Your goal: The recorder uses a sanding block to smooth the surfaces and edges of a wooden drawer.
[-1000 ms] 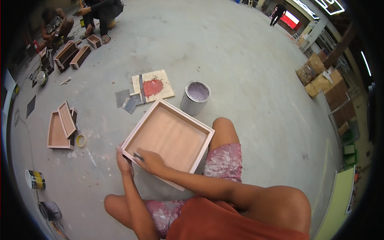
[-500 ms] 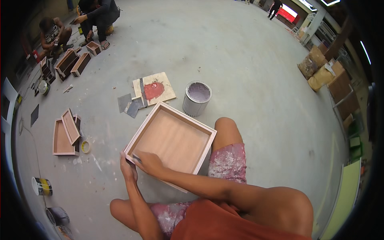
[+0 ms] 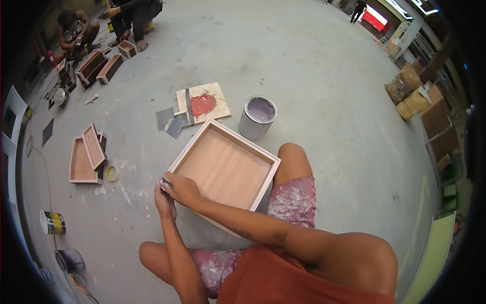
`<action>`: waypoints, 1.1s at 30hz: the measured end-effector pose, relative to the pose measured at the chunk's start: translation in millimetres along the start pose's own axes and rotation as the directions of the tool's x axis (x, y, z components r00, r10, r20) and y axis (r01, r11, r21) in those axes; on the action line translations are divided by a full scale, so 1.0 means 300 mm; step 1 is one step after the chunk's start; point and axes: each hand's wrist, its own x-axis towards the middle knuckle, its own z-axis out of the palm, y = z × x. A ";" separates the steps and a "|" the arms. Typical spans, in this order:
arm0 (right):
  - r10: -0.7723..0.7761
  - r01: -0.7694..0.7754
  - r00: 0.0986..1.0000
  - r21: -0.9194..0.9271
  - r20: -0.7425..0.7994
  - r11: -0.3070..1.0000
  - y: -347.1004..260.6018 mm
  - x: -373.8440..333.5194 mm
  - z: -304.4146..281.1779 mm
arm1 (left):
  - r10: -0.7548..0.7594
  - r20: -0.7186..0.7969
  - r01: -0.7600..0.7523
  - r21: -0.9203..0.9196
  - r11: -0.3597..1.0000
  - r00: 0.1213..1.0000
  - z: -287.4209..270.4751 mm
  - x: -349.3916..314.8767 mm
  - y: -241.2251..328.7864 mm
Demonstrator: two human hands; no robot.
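A square, open wooden drawer box [image 3: 223, 169] with pale rims lies tilted across my lap. My left hand [image 3: 165, 201] is closed around its left corner, fingers partly hidden beneath. At that same corner my right hand [image 3: 183, 190] presses a small dark piece of sandpaper [image 3: 166, 183] against the rim, the fingers bent over it. Beyond the box, a board [image 3: 221, 101] carries a patch of red paste. Dark grey sandpaper sheets [image 3: 174, 126] lie beside the board. An open metal can [image 3: 257, 124] with greyish-purple residue stands right of them.
To the left, a small wooden box [image 3: 81, 164] has a narrow drawer [image 3: 93, 147] leaning in it, with a tape roll [image 3: 112, 173] alongside. Paint cans [image 3: 52, 222] stand at the left edge. Two people crouch far left near several wooden boxes [image 3: 110, 70]. Sacks [image 3: 403, 83] sit far right.
My right hand has moved from just inside the box's left corner onto the rim there, nearer my left hand. The whole view has shifted slightly; my left hand keeps its hold.
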 end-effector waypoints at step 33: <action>0.030 -0.025 0.993 -0.048 0.111 0.999 0.009 -0.168 -0.057 | 0.011 -0.081 0.000 0.127 0.992 0.997 0.022 -0.078 0.044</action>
